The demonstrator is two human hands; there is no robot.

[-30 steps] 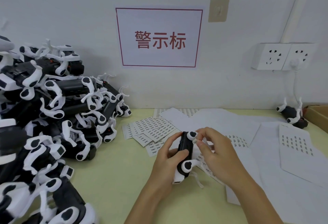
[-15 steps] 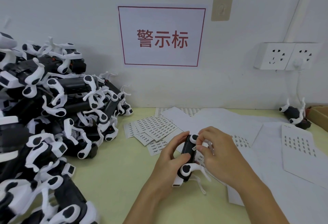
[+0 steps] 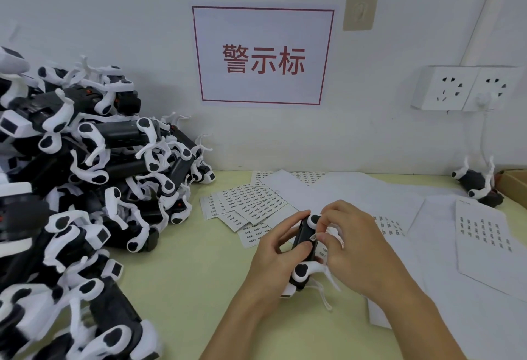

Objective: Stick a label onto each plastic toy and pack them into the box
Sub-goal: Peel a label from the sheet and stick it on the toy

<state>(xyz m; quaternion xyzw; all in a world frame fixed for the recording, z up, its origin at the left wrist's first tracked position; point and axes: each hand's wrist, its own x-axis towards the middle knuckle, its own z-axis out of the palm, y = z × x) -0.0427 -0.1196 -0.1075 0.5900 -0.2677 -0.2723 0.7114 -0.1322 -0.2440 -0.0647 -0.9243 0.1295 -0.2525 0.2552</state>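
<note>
The left hand (image 3: 281, 248) gripped a black-and-white plastic toy (image 3: 304, 254) from its left side, thumb curled across the dark body and fingers wrapped behind it, holding it just above the pale green table (image 3: 182, 282). The right hand (image 3: 353, 245) came in from the toy's right, its fingertips (image 3: 322, 235) pinching a small white label (image 3: 313, 237) against the upper part of the toy's body. The toy's white legs stuck out below and to the right of the hands.

Left of the held toy a large heap of toys (image 3: 85, 188) of the same kind was piled against the wall. Just behind and left of the held toy lay printed label sheets (image 3: 251, 202), overlapping one another; blank white backing paper (image 3: 356, 191) spread behind and to the right of it, along with another sheet of small labels (image 3: 482, 230) farther right. Well to the right of the held toy, near the wall, a single toy (image 3: 477, 182) lay beside the corner of a cardboard box (image 3: 513, 185). On the wall above hung a red-bordered sign (image 3: 263, 55) and, to its right, a double socket (image 3: 464, 88)
</note>
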